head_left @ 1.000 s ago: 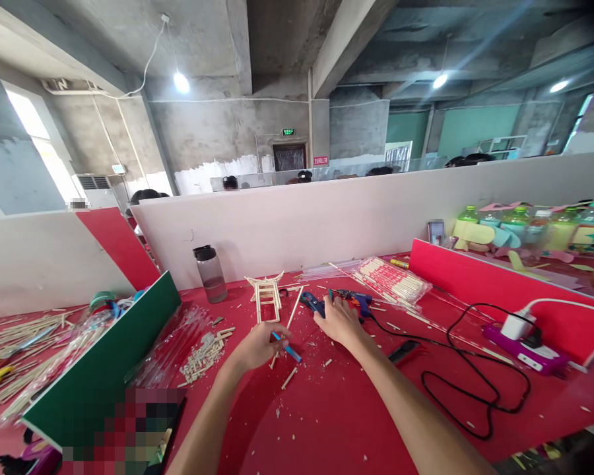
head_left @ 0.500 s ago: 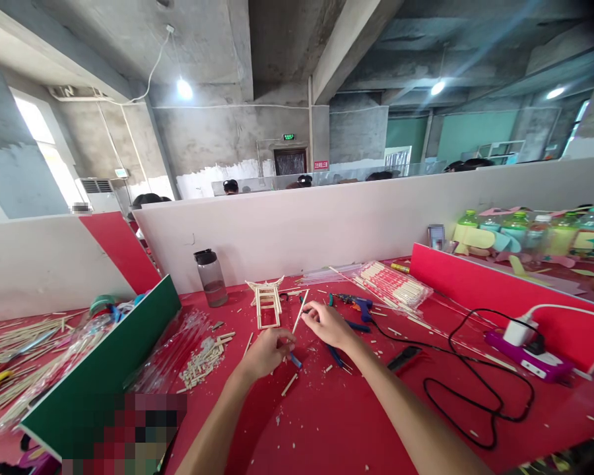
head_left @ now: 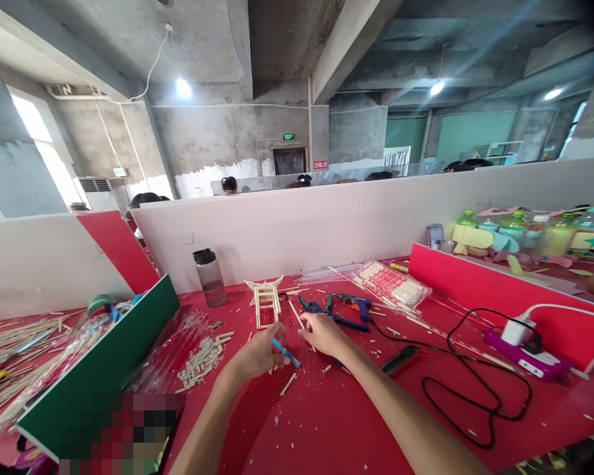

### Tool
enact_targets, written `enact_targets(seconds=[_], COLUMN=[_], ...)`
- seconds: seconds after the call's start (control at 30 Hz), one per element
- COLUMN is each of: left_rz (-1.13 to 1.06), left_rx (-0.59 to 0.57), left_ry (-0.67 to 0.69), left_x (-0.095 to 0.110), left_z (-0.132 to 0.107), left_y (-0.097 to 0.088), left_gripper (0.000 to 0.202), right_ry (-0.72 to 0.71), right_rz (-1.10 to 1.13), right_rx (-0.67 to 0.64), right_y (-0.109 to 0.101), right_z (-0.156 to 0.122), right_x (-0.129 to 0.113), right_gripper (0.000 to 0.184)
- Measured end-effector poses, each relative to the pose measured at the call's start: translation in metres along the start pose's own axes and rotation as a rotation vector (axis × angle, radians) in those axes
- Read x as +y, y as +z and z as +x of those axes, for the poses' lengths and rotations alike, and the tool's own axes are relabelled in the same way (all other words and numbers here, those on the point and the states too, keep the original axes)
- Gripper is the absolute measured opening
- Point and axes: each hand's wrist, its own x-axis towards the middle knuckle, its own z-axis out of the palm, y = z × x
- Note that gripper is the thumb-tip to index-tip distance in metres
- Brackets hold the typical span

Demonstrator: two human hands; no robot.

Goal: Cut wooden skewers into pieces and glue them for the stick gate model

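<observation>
Red tabletop (head_left: 336,412): bottle (head_left: 209,272) holds liquid (head_left: 215,293), left fingers (head_left: 276,330) grip blue tool (head_left: 291,356), right fingers (head_left: 307,323) a stick (head_left: 296,313).

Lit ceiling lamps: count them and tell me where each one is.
3: the left lamp at upper left, the middle lamp right of centre, and the right lamp towards the upper right edge. Others may be hidden.

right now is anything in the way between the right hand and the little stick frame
Only the wooden stick in the right hand juts into that gap; nothing else visible blocks it. The left hand is close by, at the near end of the stick frame.
</observation>
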Motion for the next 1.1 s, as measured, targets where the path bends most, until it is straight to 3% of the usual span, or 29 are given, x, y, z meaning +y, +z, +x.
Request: enact_targets(seconds=[0.13, 0.3, 0.43, 0.67, 0.87, 0.93, 1.0, 1.1], left_rz=[0.101, 0.207, 0.238, 0.429, 0.377, 0.239, 0.077, -0.105], left_rx=[0.021, -0.177, -0.273, -0.185, -0.253, -0.175, -0.012, 0.208], left_ry=[-0.023, -0.078, -0.061, -0.060, -0.030, -0.010, 0.049, 0.115], left_x=[-0.001, 0.008, 0.015, 0.017, 0.017, 0.018, 0.018, 0.017], left_z=[-0.001, -0.006, -0.008, -0.007, -0.006, -0.005, -0.003, 0.002], left_y=[-0.008, -0.008, -0.001, 0.014, 0.013, 0.004, -0.006, -0.019], left_gripper=[0.023, 0.012, 0.011, 0.012, 0.015, 0.011, 0.008, 0.018], right_ry=[0.010, 0.002, 0.003, -0.013, -0.074, -0.090, -0.105, -0.097], right_rz=[-0.191, -0.289, -0.256, -0.175, 0.040, 0.189, 0.389, 0.735], right_rx=[-0.072, -0.089, -0.092, -0.036, 0.055, 0.098, 0.106, 0.014], right_y=[0.002, 0.002, -0.003, -0.009, -0.005, -0.004, -0.005, -0.004], right_z=[-0.005, -0.009, -0.010, -0.011, -0.006, -0.003, 0.000, 0.001], right_x=[-0.006, -0.010, -0.014, -0.021, -0.016, -0.015, -0.015, -0.019], right_gripper=[0.023, 0.027, 0.025, 0.025, 0.022, 0.021, 0.020, 0.021])
